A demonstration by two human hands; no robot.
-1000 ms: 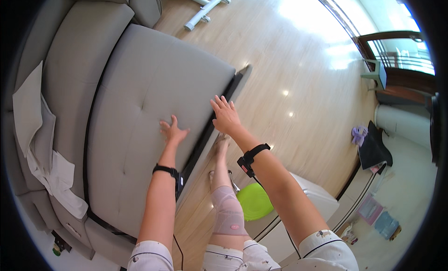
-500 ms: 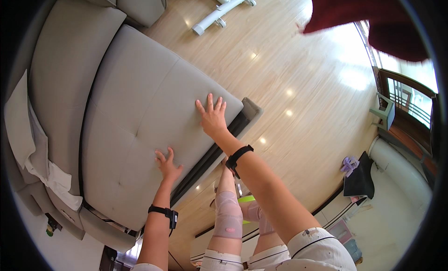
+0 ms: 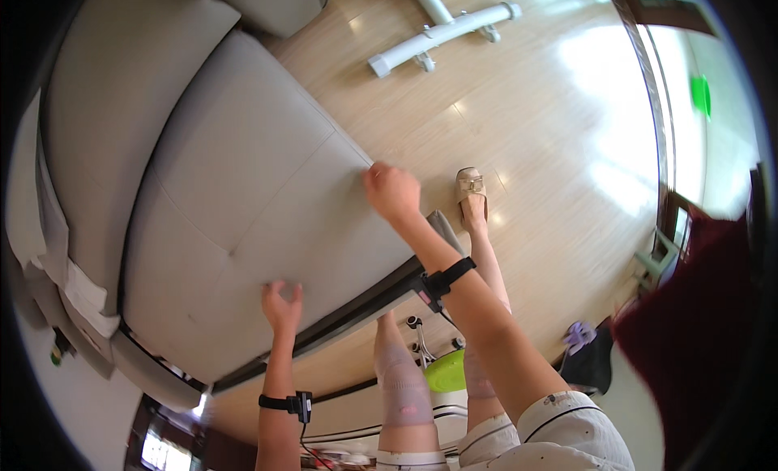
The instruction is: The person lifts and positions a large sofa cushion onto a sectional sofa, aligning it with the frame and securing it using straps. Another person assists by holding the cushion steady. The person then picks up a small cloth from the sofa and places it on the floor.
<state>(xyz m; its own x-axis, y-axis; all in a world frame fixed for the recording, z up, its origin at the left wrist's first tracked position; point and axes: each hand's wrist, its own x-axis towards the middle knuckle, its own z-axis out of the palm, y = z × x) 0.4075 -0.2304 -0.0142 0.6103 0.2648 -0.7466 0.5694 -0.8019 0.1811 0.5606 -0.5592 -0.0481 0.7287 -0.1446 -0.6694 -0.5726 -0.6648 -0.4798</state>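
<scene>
A large grey sofa seat cushion (image 3: 235, 179), with seams and dimpled tufts, fills the left and middle of the view. My left hand (image 3: 282, 310) is over its near part, thumb and fingers bent and apart, with nothing seen between them. Farther along, my right hand (image 3: 395, 195) is at the cushion's outer edge, its fingers curled in and partly hidden. Whether they pinch the edge, I cannot make out. Below the cushion's near side runs the dark gap of the sofa frame (image 3: 348, 305). Each wrist wears a black strap with a small box.
Behind the cushion rises the sofa backrest (image 3: 130, 90), with white cloth (image 3: 85, 297) at the left. A white wheeled stand base (image 3: 444, 40) is on the wooden floor. A lime-green stool seat (image 3: 446, 372) shows between my legs; dark red cloth (image 3: 689, 325) hangs at the right.
My right hand has gone from lying spread on the cushion to curled fingers at its outer edge. One leg has stepped out onto the floor. The view has turned; the dark red cloth appears lower.
</scene>
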